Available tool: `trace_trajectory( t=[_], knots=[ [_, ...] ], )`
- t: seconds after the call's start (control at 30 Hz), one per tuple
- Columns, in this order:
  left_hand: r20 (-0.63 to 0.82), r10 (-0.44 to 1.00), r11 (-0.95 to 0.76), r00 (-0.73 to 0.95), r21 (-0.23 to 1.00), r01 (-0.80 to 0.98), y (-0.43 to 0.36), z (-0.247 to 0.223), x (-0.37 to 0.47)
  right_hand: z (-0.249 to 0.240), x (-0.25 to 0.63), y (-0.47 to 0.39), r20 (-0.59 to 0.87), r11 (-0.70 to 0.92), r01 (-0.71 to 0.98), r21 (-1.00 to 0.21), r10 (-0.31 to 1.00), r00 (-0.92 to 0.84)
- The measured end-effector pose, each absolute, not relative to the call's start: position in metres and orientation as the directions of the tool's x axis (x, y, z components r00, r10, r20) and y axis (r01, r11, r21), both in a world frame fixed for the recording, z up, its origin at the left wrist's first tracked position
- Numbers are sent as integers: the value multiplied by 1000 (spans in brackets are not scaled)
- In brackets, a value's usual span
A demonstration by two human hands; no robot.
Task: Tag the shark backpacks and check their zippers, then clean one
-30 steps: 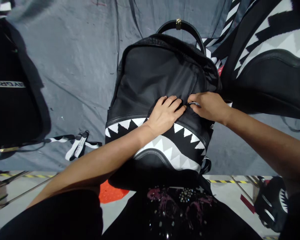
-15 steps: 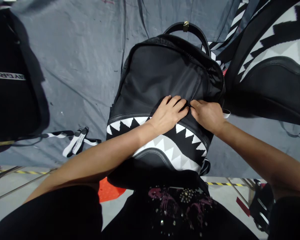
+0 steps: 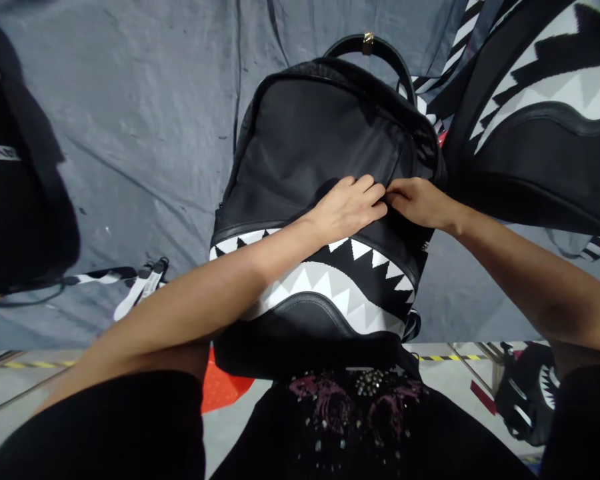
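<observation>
A black backpack (image 3: 310, 143) with a white and grey shark-teeth band across its lower front lies before me, its top handle pointing away. My left hand (image 3: 353, 208) rests on the front panel above the teeth, fingers curled down into the fabric. Close beside it, my right hand (image 3: 420, 203) pinches the same panel between thumb and forefinger, near a seam on the right side. The fingertips of both hands almost meet. Whatever small part lies between them is hidden.
A grey cloth (image 3: 150, 127) covers the table. Another shark-teeth backpack (image 3: 540, 167) lies at the right, a black bag (image 3: 20, 193) at the left, with black-and-white straps (image 3: 143, 283) near it. Below the table edge are a red object (image 3: 225, 383) and a further backpack (image 3: 527, 393).
Both hands have moved slightly up the panel. My left fingers are more curled than before. The view has shifted a little, and the hands stay close together on the backpack.
</observation>
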State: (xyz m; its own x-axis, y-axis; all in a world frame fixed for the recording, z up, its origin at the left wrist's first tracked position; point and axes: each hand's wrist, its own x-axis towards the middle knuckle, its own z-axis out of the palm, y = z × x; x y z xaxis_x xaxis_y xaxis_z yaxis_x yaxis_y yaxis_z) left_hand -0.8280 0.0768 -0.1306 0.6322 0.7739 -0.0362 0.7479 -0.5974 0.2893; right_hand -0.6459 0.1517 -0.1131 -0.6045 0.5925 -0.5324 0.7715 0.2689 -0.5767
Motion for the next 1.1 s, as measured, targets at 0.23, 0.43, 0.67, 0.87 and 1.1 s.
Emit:
trace_trajectory(
  t=[0.23,0.43,0.67,0.87,1.1],
  knots=[
    [238,736,-672,634,149,725,72,-142,-836,-112,-640,155,-530,76,672,-736,554,-643],
    [304,700,-701,646,119,703,73,-143,-835,-111,-647,150,-487,247,720,-648,592,-642],
    [35,795,-604,606,141,784,56,-125,-830,-113,-650,154,-506,343,776,-530,606,-614],
    [-38,830,-547,557,139,825,46,-121,-827,-113,-649,156,-487,415,765,-493,597,-638],
    [-19,819,-558,573,207,804,42,-131,-833,-109,-653,152,-472,517,767,-379,605,-641]
  ],
)
